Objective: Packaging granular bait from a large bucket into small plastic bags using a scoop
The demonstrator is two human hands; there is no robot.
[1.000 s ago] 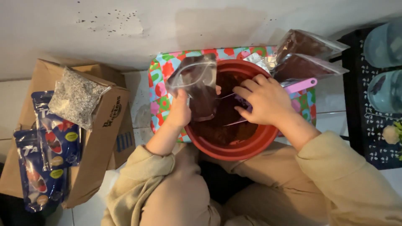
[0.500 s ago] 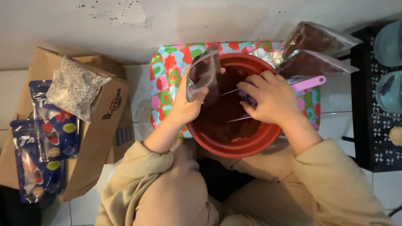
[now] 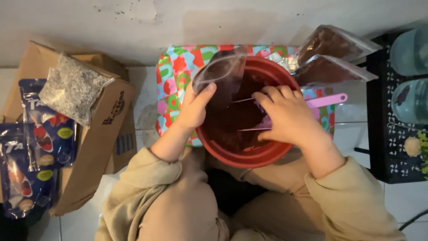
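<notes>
Cardboard box [image 3: 100,134], on the floor to my left: carries a clear bag of grey grit [image 3: 71,91] and blue printed packets [image 3: 38,134].

Patterned tray [image 3: 176,73], under the bowl, likely to catch spills.

Red bowl [image 3: 267,154], between my knees: holds dark brown powder.

Two filled clear bags [image 3: 332,56], set aside against the wall, same brown contents.

Clear pouch [image 3: 220,71], tilted mouth-down over the bowl, partly filled; my left hand [image 3: 194,109] pinches its edge.

My right hand [image 3: 290,118], fingers curled inside the bowl around a pink-handled scoop [image 3: 327,100].
</notes>
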